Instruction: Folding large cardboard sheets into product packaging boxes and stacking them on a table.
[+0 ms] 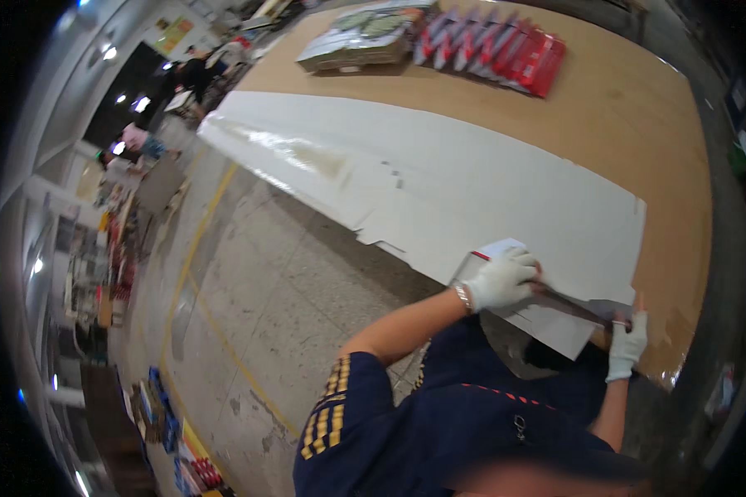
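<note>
A long white sheet (472, 178) covers the near side of the brown tabletop (671, 207). My left hand (506, 279), in a white glove that leaves some fingertips bare, curls its fingers at one end of a thin flat piece with a dark edge (578, 310). At the other end, by the table's near right corner, my right hand (627, 345), also gloved, pinches it. The exact kind of this piece cannot be made out. Beside my left hand lies a white panel with a red edge (496, 248). Below the piece, a white flap (559, 331) hangs toward my lap.
At the table's far side lie a stack of printed, shiny packs (360, 37) and a row of red and grey packages (493, 50). The concrete floor (257, 273) has yellow lines. Other people (141, 141) are far off at the upper left. Blue crates (166, 410) stand at lower left.
</note>
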`<state>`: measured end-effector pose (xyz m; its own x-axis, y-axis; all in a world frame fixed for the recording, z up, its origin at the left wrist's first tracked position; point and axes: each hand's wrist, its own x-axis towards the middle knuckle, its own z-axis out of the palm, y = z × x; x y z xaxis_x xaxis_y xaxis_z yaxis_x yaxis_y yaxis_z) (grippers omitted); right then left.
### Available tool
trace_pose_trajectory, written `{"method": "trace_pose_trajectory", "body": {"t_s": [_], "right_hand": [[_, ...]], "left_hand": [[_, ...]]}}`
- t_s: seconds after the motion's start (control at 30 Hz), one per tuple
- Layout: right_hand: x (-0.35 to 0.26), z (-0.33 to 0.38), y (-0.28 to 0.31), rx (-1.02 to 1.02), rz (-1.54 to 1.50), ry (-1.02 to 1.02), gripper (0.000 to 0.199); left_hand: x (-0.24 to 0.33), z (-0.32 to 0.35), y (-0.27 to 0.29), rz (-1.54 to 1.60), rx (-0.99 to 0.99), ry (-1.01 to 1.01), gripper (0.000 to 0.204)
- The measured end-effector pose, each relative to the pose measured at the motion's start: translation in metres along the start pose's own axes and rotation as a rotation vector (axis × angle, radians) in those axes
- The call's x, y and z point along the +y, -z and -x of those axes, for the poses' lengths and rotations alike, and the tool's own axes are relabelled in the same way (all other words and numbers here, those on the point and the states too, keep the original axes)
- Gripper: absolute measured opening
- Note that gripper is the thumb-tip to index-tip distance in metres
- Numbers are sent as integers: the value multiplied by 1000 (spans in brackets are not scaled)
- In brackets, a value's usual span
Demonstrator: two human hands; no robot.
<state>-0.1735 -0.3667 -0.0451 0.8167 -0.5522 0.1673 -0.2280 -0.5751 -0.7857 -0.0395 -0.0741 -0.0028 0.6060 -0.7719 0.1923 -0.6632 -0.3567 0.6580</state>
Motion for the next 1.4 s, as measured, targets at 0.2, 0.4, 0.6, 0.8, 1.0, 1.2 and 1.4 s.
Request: {"method": "trace_pose_trajectory", "body": {"t_s": [0.2, 0.4, 0.6, 0.8, 1.0, 1.2, 1.4], "right_hand": [[-15, -30, -14, -87, 201, -194, 56], [3, -56, -11, -88, -319, -39, 44], [-75, -34, 3, 108, -704, 48, 40], [-48, -17, -45, -300, -544, -380, 54], [-51, -8, -71, -268, -526, -47, 52], [-67, -9, -75, -411, -756, 40, 52], [-56, -11, -74, -223, -1013, -169, 49]], "left_hand": [[5, -23, -43, -288, 138, 289, 42], [16, -20, -42, -453, 53, 228, 70], [11, -54, -46, -472, 29, 326, 65], [14, -74, -106, -486, 196, 113, 46], [21, -82, -109, -358, 220, 142, 50], [29, -94, -101, -348, 204, 126, 54], [39, -85, -99, -332, 162, 61, 50]]}}
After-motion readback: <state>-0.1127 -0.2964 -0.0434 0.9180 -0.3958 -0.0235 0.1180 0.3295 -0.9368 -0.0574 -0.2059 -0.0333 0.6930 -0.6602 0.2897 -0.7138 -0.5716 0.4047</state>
